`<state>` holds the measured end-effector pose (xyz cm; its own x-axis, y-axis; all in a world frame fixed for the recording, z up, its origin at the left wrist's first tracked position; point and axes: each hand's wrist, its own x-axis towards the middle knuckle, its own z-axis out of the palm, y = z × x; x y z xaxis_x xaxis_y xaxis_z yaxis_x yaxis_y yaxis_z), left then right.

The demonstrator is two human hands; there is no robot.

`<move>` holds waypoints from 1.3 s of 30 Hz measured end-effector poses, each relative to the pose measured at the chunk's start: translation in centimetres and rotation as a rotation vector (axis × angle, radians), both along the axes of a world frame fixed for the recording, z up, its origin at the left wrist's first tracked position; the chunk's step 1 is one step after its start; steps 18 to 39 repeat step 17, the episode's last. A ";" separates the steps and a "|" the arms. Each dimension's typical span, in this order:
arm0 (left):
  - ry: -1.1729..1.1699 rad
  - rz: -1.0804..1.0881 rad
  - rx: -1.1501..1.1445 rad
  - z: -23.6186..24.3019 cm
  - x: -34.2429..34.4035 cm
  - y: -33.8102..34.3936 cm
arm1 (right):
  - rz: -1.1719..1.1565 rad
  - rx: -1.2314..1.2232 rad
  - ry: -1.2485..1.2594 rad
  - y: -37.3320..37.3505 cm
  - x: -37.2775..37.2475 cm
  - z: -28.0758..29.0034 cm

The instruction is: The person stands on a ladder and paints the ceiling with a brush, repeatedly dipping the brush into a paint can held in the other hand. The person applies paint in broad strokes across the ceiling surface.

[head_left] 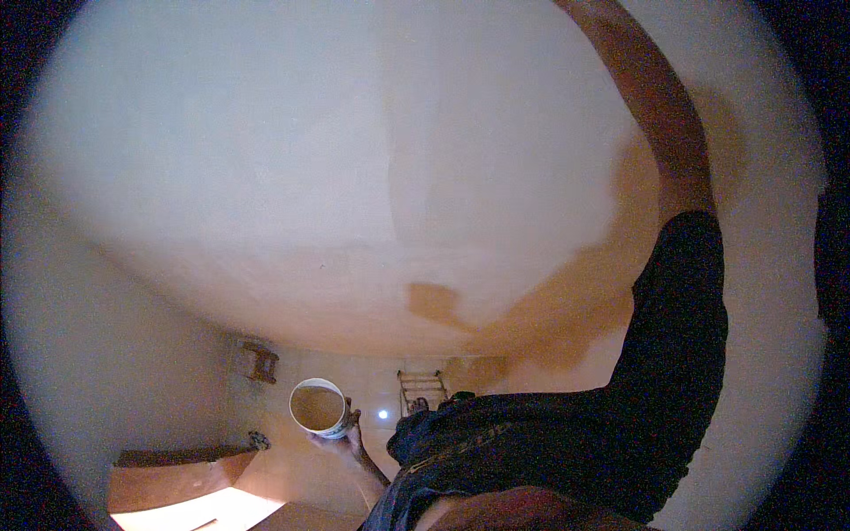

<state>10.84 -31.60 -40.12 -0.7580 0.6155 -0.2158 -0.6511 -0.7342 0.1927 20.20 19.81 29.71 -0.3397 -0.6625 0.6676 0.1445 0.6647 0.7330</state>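
My left hand (351,434) is closed around the side of a white round tub (337,428), low and left of my body. The tub is held upright with its open top facing up. Inside it is a tan or brownish content (317,408); whether this is liquid or just the shaded bottom, I cannot tell. My right arm (651,97) reaches up along the right side and leaves the picture at the top edge. The right hand, and anything it may hold, is out of sight.
A broad pale wall (266,150) fills the view ahead, with my arm's shadow on it. Below, a ladder (421,386) stands by my foot. A small brown stool-like object (260,363) sits near the left corner. A brown panel (177,482) borders a bright opening at lower left.
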 end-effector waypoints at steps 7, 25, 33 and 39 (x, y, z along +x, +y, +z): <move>-0.223 -0.051 0.125 -4.6 -1.4 -2.0 | -0.412 -0.090 -0.588 -5.0 -1.7 -19.7; 0.031 -0.002 0.368 -2.6 -4.8 -4.6 | -0.351 -0.825 -0.201 -10.6 -5.3 1.4; 0.031 -0.002 0.368 -2.6 -4.8 -4.6 | -0.351 -0.825 -0.201 -10.6 -5.3 1.4; 0.031 -0.002 0.368 -2.6 -4.8 -4.6 | -0.351 -0.825 -0.201 -10.6 -5.3 1.4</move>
